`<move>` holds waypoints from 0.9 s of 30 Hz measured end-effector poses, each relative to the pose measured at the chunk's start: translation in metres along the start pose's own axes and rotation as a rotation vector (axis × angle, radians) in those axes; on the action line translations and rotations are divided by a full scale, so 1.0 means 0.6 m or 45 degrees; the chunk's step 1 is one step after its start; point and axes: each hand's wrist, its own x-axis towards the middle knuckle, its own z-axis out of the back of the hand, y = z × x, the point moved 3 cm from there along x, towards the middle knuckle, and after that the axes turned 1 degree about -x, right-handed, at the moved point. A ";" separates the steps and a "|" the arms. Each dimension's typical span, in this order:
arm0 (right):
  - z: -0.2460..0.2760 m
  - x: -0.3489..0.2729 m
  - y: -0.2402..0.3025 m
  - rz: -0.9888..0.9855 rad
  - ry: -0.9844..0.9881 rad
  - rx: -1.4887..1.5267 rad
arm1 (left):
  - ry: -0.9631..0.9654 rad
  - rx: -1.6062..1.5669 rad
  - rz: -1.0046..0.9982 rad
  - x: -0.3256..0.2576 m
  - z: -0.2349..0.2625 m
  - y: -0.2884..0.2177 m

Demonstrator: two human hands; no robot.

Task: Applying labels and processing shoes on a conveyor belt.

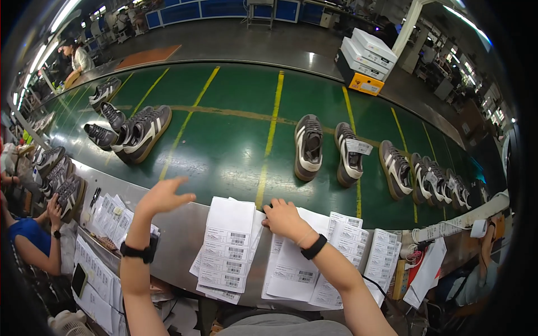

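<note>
My left hand (pixel 166 197) is raised over the near edge of the green conveyor belt (pixel 224 151), empty, with its fingers stretched out and apart. My right hand (pixel 287 218) is at the top of a stack of label sheets (pixel 291 271), fingers bent together; whatever they pinch is hidden. Between my hands lies another stack of barcode label sheets (pixel 227 241). Ahead on the belt stands a grey sneaker with white stripes (pixel 308 148). Beside it, a matching sneaker (pixel 348 157) carries a white label (pixel 358 147) across its opening.
Several more grey sneakers (pixel 137 134) stand at the left, others (pixel 395 171) at the right. Shoe boxes (pixel 367 61) are stacked at the far edge. More label sheets (pixel 384 255) lie on the metal ledge (pixel 174 224). At left, a co-worker's hand (pixel 54 210) touches a sneaker (pixel 70 196).
</note>
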 end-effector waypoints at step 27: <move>0.199 -0.104 -0.079 0.083 -0.031 0.396 | -0.408 -0.505 0.651 0.275 0.032 0.178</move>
